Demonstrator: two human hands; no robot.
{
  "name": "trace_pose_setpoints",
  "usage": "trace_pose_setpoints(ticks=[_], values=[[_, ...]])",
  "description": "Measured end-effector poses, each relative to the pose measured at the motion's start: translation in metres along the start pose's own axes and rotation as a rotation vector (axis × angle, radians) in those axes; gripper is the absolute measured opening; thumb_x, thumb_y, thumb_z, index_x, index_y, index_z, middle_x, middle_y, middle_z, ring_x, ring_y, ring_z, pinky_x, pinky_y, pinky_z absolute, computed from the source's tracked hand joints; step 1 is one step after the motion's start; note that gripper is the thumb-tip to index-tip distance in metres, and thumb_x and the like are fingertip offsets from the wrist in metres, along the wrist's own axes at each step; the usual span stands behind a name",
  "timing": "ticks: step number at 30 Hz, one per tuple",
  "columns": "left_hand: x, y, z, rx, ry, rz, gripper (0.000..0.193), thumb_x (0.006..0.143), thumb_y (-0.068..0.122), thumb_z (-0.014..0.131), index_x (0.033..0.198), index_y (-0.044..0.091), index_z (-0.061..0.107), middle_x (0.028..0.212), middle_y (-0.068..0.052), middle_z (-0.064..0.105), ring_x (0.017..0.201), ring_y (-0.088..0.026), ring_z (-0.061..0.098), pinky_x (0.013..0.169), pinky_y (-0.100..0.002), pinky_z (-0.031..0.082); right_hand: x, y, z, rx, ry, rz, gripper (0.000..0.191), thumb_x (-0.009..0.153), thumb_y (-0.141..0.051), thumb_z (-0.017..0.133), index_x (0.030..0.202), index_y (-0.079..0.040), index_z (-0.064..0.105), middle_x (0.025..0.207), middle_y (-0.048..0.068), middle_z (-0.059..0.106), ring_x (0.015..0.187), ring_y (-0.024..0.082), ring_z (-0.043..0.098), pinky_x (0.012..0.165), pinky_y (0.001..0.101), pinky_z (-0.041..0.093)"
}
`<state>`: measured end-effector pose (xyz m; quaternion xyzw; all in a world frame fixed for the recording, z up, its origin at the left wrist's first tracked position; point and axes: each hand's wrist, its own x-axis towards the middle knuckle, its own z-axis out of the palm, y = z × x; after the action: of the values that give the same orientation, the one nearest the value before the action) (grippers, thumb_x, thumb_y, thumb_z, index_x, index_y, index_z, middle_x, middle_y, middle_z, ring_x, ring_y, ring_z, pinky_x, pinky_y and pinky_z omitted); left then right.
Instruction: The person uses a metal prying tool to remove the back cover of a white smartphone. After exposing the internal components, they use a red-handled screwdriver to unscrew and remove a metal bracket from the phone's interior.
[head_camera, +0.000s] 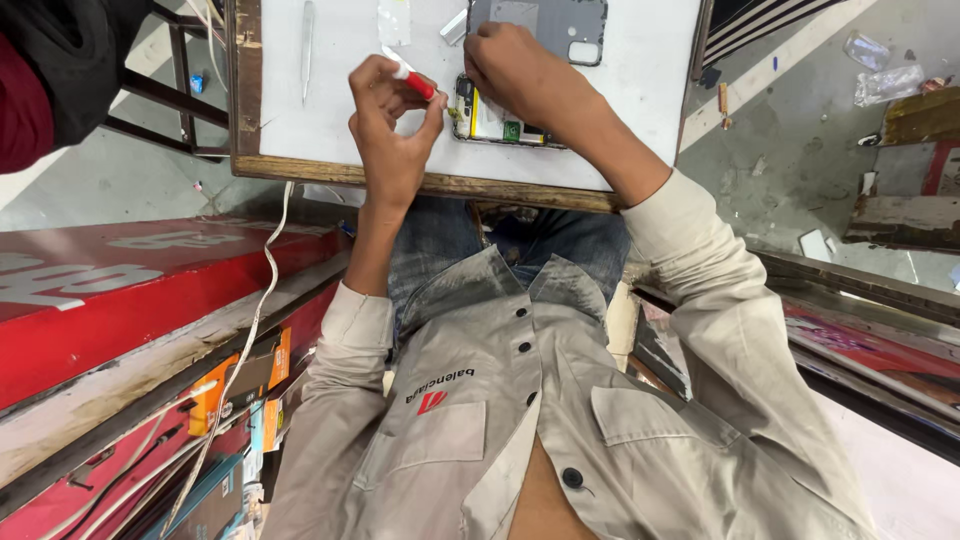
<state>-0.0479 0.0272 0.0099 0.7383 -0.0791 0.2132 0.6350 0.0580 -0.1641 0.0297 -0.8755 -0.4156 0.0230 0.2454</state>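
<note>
The left hand (395, 125) pinches a red-handled tool (415, 82) with its tip at the edge of the opened phone (490, 120), which lies on the white board (330, 120) on the person's lap. The right hand (520, 75) presses down on the phone with bent fingers. If this pressure is uneven, I think the tool can slip and scratch the bare circuit parts, or the phone can slide toward the wooden edge.

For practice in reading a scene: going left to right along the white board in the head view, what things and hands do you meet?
Metal tweezers → left hand → red-handled tool held in it → opened phone → right hand resting on the phone, with the grey back cover just beyond it.
</note>
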Motion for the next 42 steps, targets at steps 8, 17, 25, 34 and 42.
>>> trace_pose_setpoints(ticks=[8,17,25,34,42], values=[[-0.007,0.010,-0.005,0.196,-0.081,0.082,0.053,0.099,-0.005,0.078,0.134,0.009,0.040,0.101,-0.010,0.072,0.096,-0.021,0.078,0.088,-0.034,0.063,-0.007,-0.004,0.003,-0.058,0.054,-0.042,0.015,0.099,-0.007,0.068,0.105,0.005,0.063,0.103,0.021,0.063,0.094,0.043,0.064,0.078,0.0485,0.054],[-0.007,0.018,-0.004,0.250,-0.116,0.123,0.053,0.098,-0.005,0.077,0.134,0.009,0.041,0.103,-0.013,0.071,0.098,-0.024,0.078,0.088,-0.035,0.064,-0.002,0.002,-0.003,-0.009,0.004,-0.053,0.015,0.102,-0.008,0.068,0.099,0.006,0.062,0.099,0.021,0.063,0.090,0.042,0.064,0.076,0.0476,0.054],[-0.008,0.018,-0.004,0.218,-0.103,0.082,0.052,0.099,-0.004,0.078,0.134,0.008,0.041,0.101,-0.012,0.070,0.097,-0.022,0.077,0.089,-0.035,0.064,-0.008,-0.001,-0.011,0.177,0.047,0.005,0.010,0.100,-0.003,0.066,0.101,0.006,0.062,0.097,0.020,0.064,0.085,0.039,0.065,0.074,0.0443,0.053],[-0.008,0.018,-0.004,0.225,-0.104,0.090,0.052,0.099,-0.005,0.077,0.135,0.008,0.041,0.103,-0.012,0.070,0.098,-0.023,0.077,0.088,-0.036,0.064,-0.011,-0.004,-0.016,0.225,0.050,0.035,0.014,0.097,-0.010,0.074,0.102,0.003,0.073,0.094,0.018,0.066,0.081,0.033,0.067,0.071,0.0405,0.054],[-0.008,0.024,-0.001,0.288,-0.103,0.135,0.057,0.098,-0.004,0.078,0.138,0.009,0.040,0.106,-0.014,0.071,0.099,-0.026,0.077,0.088,-0.037,0.063,-0.005,0.003,-0.001,-0.062,0.068,-0.098,0.013,0.096,-0.009,0.074,0.097,0.004,0.069,0.100,0.019,0.066,0.089,0.041,0.066,0.079,0.0464,0.054]])
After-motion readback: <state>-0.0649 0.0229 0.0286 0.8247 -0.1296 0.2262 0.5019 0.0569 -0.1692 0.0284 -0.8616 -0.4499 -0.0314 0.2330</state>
